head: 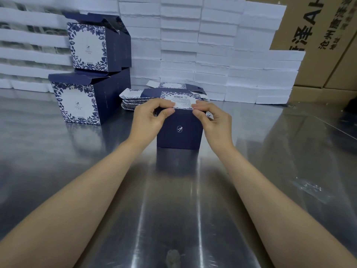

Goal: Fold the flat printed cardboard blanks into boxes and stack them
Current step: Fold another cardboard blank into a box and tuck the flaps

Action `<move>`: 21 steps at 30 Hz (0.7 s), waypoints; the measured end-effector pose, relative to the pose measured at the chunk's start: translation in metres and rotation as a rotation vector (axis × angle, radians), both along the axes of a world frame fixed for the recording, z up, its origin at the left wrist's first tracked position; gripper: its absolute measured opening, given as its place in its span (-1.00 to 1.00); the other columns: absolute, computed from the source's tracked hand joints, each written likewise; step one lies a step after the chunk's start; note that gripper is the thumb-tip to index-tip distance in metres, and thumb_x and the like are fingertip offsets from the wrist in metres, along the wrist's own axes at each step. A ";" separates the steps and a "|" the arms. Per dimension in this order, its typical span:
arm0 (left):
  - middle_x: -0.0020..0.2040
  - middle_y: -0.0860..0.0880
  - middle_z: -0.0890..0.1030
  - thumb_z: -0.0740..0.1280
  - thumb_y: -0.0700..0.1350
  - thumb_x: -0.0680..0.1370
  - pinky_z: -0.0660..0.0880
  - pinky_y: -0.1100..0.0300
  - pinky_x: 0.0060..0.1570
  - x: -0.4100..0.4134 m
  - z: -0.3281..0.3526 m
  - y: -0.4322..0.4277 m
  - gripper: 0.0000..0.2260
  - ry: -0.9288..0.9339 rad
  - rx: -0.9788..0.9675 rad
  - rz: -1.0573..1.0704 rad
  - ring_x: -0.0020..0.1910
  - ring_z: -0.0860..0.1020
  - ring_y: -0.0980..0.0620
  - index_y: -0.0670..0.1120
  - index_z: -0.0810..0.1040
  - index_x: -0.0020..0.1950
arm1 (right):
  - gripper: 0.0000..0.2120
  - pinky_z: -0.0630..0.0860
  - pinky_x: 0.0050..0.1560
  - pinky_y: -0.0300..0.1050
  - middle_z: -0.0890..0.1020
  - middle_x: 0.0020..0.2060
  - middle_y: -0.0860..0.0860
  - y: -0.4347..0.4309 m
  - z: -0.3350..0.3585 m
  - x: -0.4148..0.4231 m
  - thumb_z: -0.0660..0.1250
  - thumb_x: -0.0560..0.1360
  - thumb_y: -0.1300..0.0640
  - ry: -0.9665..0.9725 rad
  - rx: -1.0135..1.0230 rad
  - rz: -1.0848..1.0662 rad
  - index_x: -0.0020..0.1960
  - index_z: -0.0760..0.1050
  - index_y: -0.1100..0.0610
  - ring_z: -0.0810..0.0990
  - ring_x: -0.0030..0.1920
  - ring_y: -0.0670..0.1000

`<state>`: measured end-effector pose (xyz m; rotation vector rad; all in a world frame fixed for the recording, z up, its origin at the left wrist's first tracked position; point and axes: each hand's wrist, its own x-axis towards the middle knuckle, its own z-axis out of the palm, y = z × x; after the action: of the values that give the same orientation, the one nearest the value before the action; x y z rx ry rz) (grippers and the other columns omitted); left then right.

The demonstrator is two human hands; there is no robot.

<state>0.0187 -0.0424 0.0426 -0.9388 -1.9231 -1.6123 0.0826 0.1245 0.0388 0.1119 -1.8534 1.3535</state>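
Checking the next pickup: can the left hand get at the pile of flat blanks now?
Probably, once freed: the left hand pinches the box at its top, and the pile of flat blanks lies just behind, nothing between.

Navy box (179, 130) with white logo; stacked boxes (85, 74) white with blue floral borders; white foam slabs (212, 45); brown cartons (318, 35).

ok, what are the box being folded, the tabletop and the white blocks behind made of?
box: thin printed cardboard, matte navy, crisp fold edges.
tabletop: likely stainless steel, brushed; it mirrors the box and shows streaked glare.
white blocks: probably foam, maybe polystyrene; rough, crumbly edges.
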 end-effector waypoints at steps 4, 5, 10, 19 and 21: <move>-0.03 0.03 0.67 0.40 -0.24 0.53 0.52 0.08 0.10 -0.001 0.002 -0.001 -0.91 0.019 -0.044 0.008 0.05 0.60 0.09 -0.08 0.64 -0.02 | -0.91 0.48 0.05 -0.25 0.67 -0.09 -0.02 0.002 0.001 -0.001 0.39 0.49 0.29 -0.002 0.034 -0.011 -0.08 0.64 0.14 0.59 0.06 -0.22; -0.02 0.04 0.66 0.39 -0.23 0.54 0.51 0.13 0.09 -0.001 0.002 -0.001 -0.92 0.047 -0.081 0.023 0.06 0.59 0.08 -0.11 0.64 -0.01 | -0.92 0.49 0.05 -0.22 0.66 -0.08 -0.04 0.003 0.001 -0.002 0.40 0.49 0.27 0.001 0.076 -0.022 -0.06 0.64 0.14 0.58 0.04 -0.21; -0.02 0.01 0.49 0.31 -0.20 0.59 0.37 0.23 0.14 0.003 0.001 0.004 -0.88 0.172 -0.238 0.041 0.08 0.47 0.00 -0.14 0.61 0.09 | -0.83 0.43 0.05 -0.25 0.45 -0.09 -0.21 -0.007 -0.006 -0.008 0.37 0.50 0.08 0.012 0.394 -0.160 0.07 0.64 -0.05 0.48 0.07 -0.11; 0.00 0.07 0.43 0.37 -0.18 0.57 0.43 0.04 0.19 0.004 -0.003 0.014 -0.94 0.137 -0.129 0.017 0.11 0.46 -0.09 -0.15 0.60 -0.03 | -0.95 0.45 0.03 -0.17 0.49 -0.17 -0.21 -0.017 0.000 -0.008 0.40 0.48 0.18 0.034 0.273 -0.171 -0.11 0.62 0.05 0.50 0.03 -0.04; 0.03 0.17 0.39 0.36 -0.14 0.57 0.45 -0.01 0.17 0.004 -0.004 0.016 -0.92 0.140 -0.118 0.034 0.15 0.45 -0.06 -0.14 0.60 -0.03 | -0.95 0.48 0.00 -0.08 0.50 -0.20 -0.22 -0.019 0.001 -0.008 0.40 0.46 0.21 0.051 0.269 -0.191 -0.14 0.62 0.08 0.52 0.00 -0.01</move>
<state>0.0224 -0.0269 0.0388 -1.0323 -1.9431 -1.3880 0.0748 0.1052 0.0398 0.1041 -1.9421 0.9602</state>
